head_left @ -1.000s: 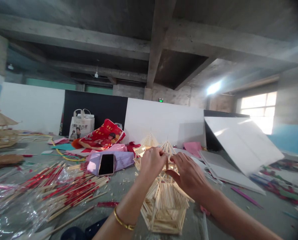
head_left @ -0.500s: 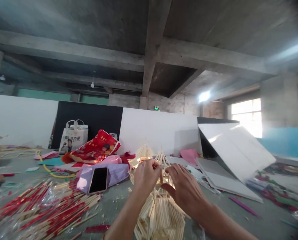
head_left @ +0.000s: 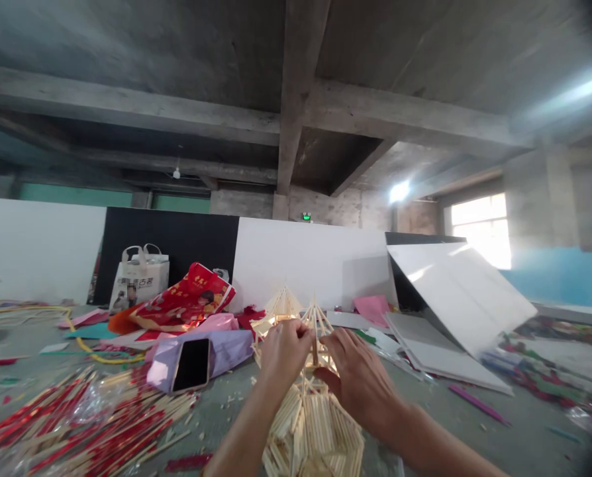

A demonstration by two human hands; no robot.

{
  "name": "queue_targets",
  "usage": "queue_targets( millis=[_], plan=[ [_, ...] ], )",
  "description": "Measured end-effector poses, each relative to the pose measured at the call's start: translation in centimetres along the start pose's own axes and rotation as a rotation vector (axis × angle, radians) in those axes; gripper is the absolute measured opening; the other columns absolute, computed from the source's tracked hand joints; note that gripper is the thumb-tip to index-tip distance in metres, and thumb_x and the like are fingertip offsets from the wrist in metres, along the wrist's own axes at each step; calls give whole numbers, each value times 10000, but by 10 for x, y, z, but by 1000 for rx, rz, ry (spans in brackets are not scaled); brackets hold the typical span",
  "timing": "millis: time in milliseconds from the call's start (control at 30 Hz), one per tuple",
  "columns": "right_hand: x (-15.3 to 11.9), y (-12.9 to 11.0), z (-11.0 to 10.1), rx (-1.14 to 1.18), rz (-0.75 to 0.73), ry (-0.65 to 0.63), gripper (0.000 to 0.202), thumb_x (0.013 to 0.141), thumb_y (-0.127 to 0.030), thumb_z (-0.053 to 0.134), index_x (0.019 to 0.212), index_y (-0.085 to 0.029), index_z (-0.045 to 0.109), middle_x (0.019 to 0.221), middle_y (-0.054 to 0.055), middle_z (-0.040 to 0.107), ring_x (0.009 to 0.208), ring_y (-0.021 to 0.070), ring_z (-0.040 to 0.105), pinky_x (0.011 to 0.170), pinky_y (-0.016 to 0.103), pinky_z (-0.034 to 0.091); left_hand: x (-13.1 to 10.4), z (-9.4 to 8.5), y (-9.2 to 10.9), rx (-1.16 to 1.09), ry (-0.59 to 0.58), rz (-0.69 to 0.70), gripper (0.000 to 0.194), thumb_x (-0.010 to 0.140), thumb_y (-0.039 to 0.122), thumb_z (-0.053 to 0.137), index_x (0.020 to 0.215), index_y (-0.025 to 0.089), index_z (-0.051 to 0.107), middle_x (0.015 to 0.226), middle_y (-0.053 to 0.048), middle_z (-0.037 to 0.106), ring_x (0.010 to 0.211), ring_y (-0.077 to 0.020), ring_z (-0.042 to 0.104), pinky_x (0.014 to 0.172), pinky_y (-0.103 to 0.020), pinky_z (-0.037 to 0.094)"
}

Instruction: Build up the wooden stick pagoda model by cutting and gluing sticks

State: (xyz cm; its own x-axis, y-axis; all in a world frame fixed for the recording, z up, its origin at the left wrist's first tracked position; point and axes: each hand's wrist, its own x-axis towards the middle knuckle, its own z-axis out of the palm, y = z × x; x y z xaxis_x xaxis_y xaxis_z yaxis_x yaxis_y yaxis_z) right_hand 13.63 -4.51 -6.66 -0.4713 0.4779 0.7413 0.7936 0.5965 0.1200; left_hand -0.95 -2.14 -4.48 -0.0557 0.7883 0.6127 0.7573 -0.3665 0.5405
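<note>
Stick model, one: middle of the table, towards the near side, its peaked frame rising between the hands.
Left hand, one: fingers curled closed beside the frame; whether anything is pinched cannot be told.
Right hand, one: thumb and fingers apart at the frame; contact unclear.
Second peaked model, one: just behind.
Phone, one: on purple wrapping, crumb-strewn gap between it and the model.
Red-marked sticks, uncounted heap: near left corner.
Bags, two: far edge, left.
Purple strip, one: right side.
</note>
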Motion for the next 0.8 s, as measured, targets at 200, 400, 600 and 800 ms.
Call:
queue_targets(
  millis=[200,400,600,800],
  plan=[
    [3,-3,-1,-24,-17,-16,138,811,-236,537,931,-185,493,919,57,521,848,218,479,736,376,424,0,0,1,0,7,-4,243,736,319,486,588,177,617,547,9,556,552,-105,459,515,-210,229],
    [7,-4,-1,-61,-37,-38,130,811,-221,534,928,-172,506,899,66,526,835,219,475,731,385,424,1,-2,2,-24,-11,-14,219,735,316,501,632,189,647,580,-6,596,573,-114,496,522,-213,237],
    [6,-5,0,-60,-32,-46,118,796,-206,552,901,-168,513,882,59,525,822,213,476,720,369,419,0,-3,3,-37,-16,-7,217,740,308,506,633,184,649,589,-9,609,586,-112,507,532,-209,249],
    [5,-6,-1,-49,-15,-60,142,808,-247,551,921,-171,513,903,60,524,842,215,471,732,372,413,1,-1,1,-54,0,5,202,726,313,506,642,187,640,598,6,604,587,-110,503,535,-204,258]
  ],
)
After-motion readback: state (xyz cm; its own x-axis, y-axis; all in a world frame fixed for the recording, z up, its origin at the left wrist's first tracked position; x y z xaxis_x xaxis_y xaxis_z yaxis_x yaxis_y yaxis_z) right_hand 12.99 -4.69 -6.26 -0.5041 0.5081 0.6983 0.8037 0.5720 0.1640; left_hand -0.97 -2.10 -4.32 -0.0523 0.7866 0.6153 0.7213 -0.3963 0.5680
